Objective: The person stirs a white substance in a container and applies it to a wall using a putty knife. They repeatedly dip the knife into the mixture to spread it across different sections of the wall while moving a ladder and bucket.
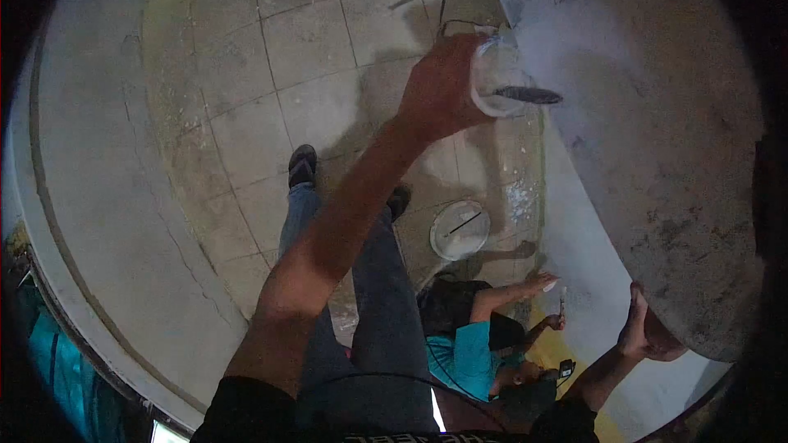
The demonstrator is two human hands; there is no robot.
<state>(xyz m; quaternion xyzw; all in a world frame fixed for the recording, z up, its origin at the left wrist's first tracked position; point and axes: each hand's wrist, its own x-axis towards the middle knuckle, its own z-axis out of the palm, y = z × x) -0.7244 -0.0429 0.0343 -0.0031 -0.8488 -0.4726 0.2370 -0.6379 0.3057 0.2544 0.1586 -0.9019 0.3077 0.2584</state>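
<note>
Stretched out toward the upper middle, my left hand [443, 86] is closed round a pale, open container [497, 74]. A dark, flat oval piece [528, 96] lies across the container's mouth; what it belongs to is unclear. At the lower right my right hand [648, 332] rests with fingers apart at the lower edge of a large grey, stained surface [673, 197]. It appears to hold nothing.
Below, a co-worker [464, 357] in a teal shirt crouches by the pale wall [587, 254], a small brush-like tool in one hand. A round white lid or bucket [447, 248] with a dark stick stands on the tiled floor [312, 107]. My legs extend down the middle.
</note>
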